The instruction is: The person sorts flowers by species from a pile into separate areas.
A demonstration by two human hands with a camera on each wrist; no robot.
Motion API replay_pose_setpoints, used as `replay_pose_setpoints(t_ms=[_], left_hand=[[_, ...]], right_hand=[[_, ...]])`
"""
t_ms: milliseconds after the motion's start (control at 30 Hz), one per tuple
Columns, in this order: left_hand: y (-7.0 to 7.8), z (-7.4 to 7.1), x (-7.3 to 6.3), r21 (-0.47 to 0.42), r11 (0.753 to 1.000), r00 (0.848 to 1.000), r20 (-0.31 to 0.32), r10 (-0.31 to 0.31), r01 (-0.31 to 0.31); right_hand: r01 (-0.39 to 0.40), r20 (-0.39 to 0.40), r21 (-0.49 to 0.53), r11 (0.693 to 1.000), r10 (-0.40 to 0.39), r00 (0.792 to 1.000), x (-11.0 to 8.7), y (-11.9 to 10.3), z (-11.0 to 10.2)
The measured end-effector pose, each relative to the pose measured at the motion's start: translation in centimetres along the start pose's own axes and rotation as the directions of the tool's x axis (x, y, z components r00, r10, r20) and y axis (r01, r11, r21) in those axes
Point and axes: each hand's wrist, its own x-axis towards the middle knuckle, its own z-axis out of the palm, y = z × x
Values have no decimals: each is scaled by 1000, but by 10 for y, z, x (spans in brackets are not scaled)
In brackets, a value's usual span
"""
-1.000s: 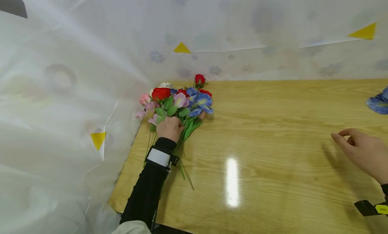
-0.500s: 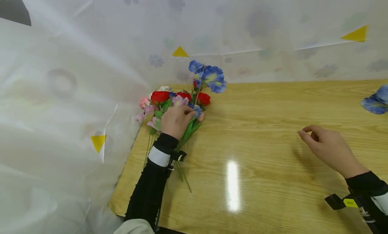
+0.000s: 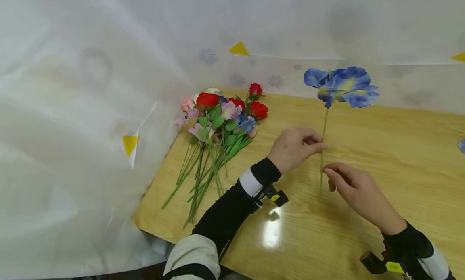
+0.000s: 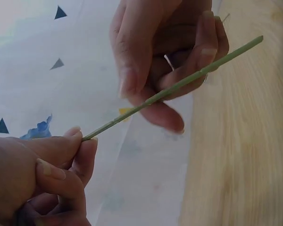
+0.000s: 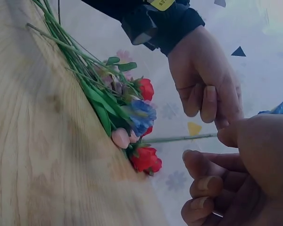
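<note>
A blue artificial flower (image 3: 346, 86) with yellow streaks stands upright above the table on a long thin stem. My left hand (image 3: 296, 149) pinches that stem between thumb and index finger, partway down. Lower on the stem, my right hand (image 3: 354, 187) is close in, fingertips right beside it. In the right wrist view, the right thumb (image 5: 228, 135) and index finger (image 5: 195, 162) are apart, with the stem (image 5: 179, 139) running through the gap. The green lower stem (image 4: 179, 84) crosses in front of the right fingers in the left wrist view, its cut end free.
On the table's left lies a bunch of artificial flowers (image 3: 208, 100), red, pink, lilac, white and blue, stems toward the near edge. Another blue petal (image 3: 462, 146) shows at the right edge. A pale sheet (image 3: 91, 110) with yellow triangles hangs behind and left of the wooden table (image 3: 290, 227).
My left hand has lifted the blue flower from the bunch and carried it right. The right hand has come left to the stem. The head view has shifted.
</note>
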Motion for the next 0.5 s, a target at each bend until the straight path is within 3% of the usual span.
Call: replay_pose_setpoints(t_ms=[100,233,400,500], left_hand=[[10,17,6,-9,1000,1000,20,-10,10],[20,32,10,-1,1000,1000,0,-1,1],[31,39,18,49,999,1000,17,3,-4],[33,39,20,65,998,999,49,2,-5]], right_hand=[[-18,-4,43,999,18,1000,-6,1,-1],[-18,-37,41,999,19,999,-9,7,-6],[22,-112,-17,1000,-24,993,-9,16,-16],[0,-129,-59,998,-8,992,-11,23,-24]])
